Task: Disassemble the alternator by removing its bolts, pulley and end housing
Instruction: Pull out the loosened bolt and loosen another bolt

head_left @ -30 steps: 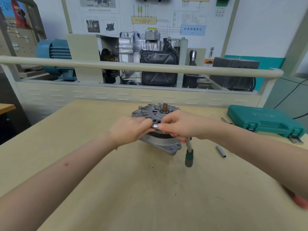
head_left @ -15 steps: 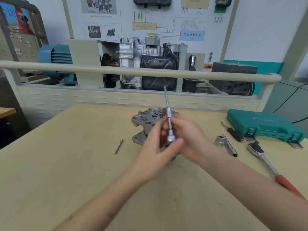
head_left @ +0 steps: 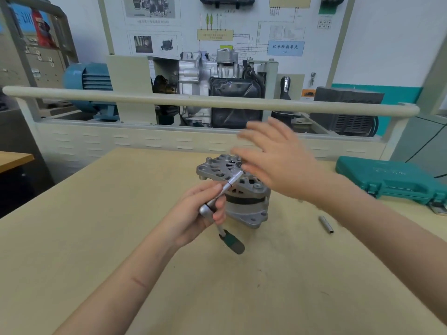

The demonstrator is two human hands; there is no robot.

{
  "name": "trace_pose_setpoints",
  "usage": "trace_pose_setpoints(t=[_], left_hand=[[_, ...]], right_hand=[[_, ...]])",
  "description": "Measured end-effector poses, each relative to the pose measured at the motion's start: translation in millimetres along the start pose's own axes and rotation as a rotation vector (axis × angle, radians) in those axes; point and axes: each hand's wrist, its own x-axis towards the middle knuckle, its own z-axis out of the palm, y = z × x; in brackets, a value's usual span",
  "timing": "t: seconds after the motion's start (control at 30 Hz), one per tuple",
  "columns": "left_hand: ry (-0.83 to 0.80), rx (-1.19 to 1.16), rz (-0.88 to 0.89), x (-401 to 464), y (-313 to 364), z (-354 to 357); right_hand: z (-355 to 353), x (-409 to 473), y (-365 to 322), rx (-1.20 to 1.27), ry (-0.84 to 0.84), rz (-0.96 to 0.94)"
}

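Observation:
The grey alternator (head_left: pixel 244 204) stands upright in the middle of the wooden table (head_left: pixel 96 238), its slotted end housing on top. My left hand (head_left: pixel 196 216) grips a ratchet wrench (head_left: pixel 223 189) by its head, just in front of the alternator. The wrench's silver extension points up and right onto the housing, and its green handle (head_left: pixel 233 243) hangs down toward the table. My right hand (head_left: pixel 273 160) hovers above the alternator's right side, blurred, with fingers spread and holding nothing. It hides the shaft.
A small silver sleeve (head_left: pixel 326 224) lies on the table to the right. A green tool case (head_left: pixel 391 180) sits closed at the far right. A beige rail (head_left: pixel 208 101) and a training engine stand (head_left: pixel 217 88) are behind the table.
The tool was held upright in both hands half a second ago. Now my left hand alone holds it, tilted onto the housing, and my right hand has let go and lifted away.

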Motion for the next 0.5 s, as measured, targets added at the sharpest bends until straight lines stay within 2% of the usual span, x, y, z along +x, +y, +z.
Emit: trace_pose_setpoints(t=[0.07, 0.17, 0.23, 0.33, 0.4, 0.5], left_hand=[[-0.04, -0.01, -0.056, 0, 5, -6], [-0.109, 0.046, -0.176, -1, 17, -10], [-0.121, 0.242, -0.217, -1, 24, -8], [-0.091, 0.638, -0.109, -3, 27, 0], [-0.064, 0.799, -0.004, -4, 28, 5], [-0.045, 1.246, 0.277, -5, 26, 4]], right_hand=[[-2, 8, 4, -0.035, -0.234, -0.103], [-6, 13, 2, 0.051, -0.356, -0.126], [-3, 13, -2, 0.075, -0.385, -0.144], [1, 11, -5, 0.109, -0.449, -0.097], [4, 7, -5, 0.183, -0.499, -0.044], [6, 3, -4, 0.391, -0.59, 0.028]])
